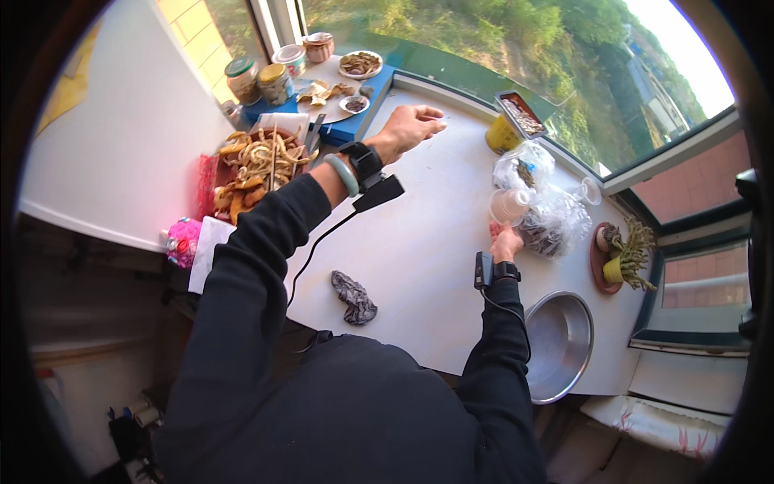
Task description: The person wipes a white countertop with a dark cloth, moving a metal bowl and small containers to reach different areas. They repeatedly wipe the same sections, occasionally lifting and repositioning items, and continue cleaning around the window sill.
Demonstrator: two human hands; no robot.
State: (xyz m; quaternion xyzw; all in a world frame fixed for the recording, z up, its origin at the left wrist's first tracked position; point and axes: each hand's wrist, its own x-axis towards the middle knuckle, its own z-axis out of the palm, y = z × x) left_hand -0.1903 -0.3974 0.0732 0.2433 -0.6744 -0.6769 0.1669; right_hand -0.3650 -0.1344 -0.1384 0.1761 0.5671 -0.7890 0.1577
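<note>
My left hand [411,130] hovers over the far part of the white tabletop [417,254], its fingers loosely bent and apart, with nothing visible in them. At the right, my right hand [505,243] grips the near end of a stack of clear plastic cups [509,204]. Clear plastic bags [559,221] with dark contents lie just beside that hand and the cups. Nearer to me rests a crumpled dark grey cloth or bag [354,298]. Both wrists carry strapped devices with cables.
At the left stands a box of dried pieces [260,163]; behind it, a blue board [363,124] bears jars and plates. A metal basin [559,348] sits at the right edge. Beyond are a yellow container [503,134] and a potted plant [632,254] by the window.
</note>
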